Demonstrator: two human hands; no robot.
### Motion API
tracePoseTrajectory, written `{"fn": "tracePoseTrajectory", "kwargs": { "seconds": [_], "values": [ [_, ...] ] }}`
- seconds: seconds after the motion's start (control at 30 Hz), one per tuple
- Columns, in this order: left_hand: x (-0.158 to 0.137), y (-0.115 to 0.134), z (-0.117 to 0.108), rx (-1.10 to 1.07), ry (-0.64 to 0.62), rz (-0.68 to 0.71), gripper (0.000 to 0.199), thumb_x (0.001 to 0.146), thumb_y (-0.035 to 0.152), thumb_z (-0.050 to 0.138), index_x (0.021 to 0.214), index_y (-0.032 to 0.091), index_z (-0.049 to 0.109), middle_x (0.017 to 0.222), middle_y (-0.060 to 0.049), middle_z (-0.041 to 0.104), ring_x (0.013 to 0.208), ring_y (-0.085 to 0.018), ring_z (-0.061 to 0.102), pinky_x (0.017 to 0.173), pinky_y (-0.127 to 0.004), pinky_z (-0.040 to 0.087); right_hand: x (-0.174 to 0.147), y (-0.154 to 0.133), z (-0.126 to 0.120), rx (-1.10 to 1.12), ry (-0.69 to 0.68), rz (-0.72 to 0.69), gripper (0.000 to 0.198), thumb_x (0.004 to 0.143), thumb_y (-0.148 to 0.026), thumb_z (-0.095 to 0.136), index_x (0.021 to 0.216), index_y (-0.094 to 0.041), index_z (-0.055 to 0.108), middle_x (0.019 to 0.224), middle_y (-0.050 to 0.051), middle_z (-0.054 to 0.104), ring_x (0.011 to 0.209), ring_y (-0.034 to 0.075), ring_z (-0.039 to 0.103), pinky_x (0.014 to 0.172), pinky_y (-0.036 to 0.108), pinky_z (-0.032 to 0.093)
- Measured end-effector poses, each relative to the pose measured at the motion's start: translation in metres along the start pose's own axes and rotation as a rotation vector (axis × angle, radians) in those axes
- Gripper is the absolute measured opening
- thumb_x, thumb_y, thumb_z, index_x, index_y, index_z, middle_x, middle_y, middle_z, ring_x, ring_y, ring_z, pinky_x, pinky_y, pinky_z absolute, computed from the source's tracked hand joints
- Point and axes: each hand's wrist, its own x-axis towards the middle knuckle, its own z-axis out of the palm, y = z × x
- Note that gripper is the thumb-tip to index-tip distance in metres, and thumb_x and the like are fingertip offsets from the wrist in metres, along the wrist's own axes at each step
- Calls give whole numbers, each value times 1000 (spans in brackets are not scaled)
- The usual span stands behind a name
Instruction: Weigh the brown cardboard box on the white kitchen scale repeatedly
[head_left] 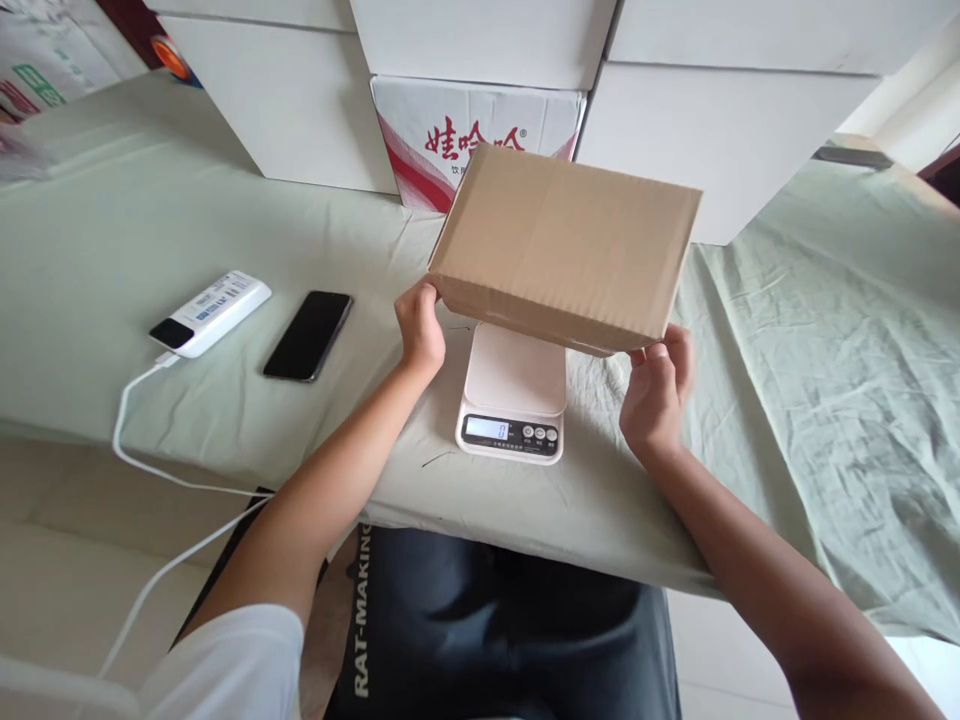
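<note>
A closed brown cardboard box (570,240) is held up in front of me, tilted, over the far part of a white kitchen scale (516,370). My left hand (420,325) grips its near left corner, fingers partly hidden beneath. At the near right corner, my right hand (658,390) pinches the lower edge between thumb and fingers. The scale's lit display (487,430) reads 0, and the visible part of its plate is bare. The box hides the plate's far edge.
White panels or boxes (480,40) line the back, with a red-and-white printed carton (405,140) among them. To the left on the green cloth (315,240) lie a black phone (308,336) and a white power bank (214,312), whose white cable (120,430) runs off the table's front edge.
</note>
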Motion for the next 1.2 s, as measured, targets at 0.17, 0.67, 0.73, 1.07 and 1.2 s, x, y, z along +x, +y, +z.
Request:
{"fn": "tracePoseTrajectory", "kwargs": {
  "seconds": [0.17,0.67,0.73,1.07,1.2],
  "values": [
    [-11,22,3,-69,6,16,59,106,78,45,83,25,58,83,-4,53,84,-22,61,72,-34,49,-5,-9,9,107,134,16,18,100,-52,60,101,-33,59,97,3,57,97,24,68,92,43,63],
    [-64,56,-24,-72,136,-51,50,109,63,53,78,25,48,75,0,49,69,-16,50,64,-32,43,-26,-10,11,159,62,17,62,91,-84,50,134,-40,58,135,7,66,126,35,70,96,52,65],
    [-69,54,-26,-75,178,-59,49,106,63,58,77,24,50,75,0,53,69,-16,51,64,-31,44,-29,-9,14,172,56,35,67,91,-84,49,139,-39,60,139,7,66,132,37,68,102,53,65],
    [-70,44,-28,-33,209,-16,49,97,69,69,84,23,62,78,0,57,69,-16,53,64,-30,45,-25,1,20,363,154,109,51,88,-75,67,118,-34,68,121,4,68,120,31,67,101,48,63],
    [-68,45,-28,-28,256,-16,44,100,64,68,83,23,62,80,0,57,70,-16,52,66,-30,45,-23,1,19,365,119,112,52,86,-77,68,115,-34,67,119,3,67,120,29,67,101,47,63]
  ]
}}
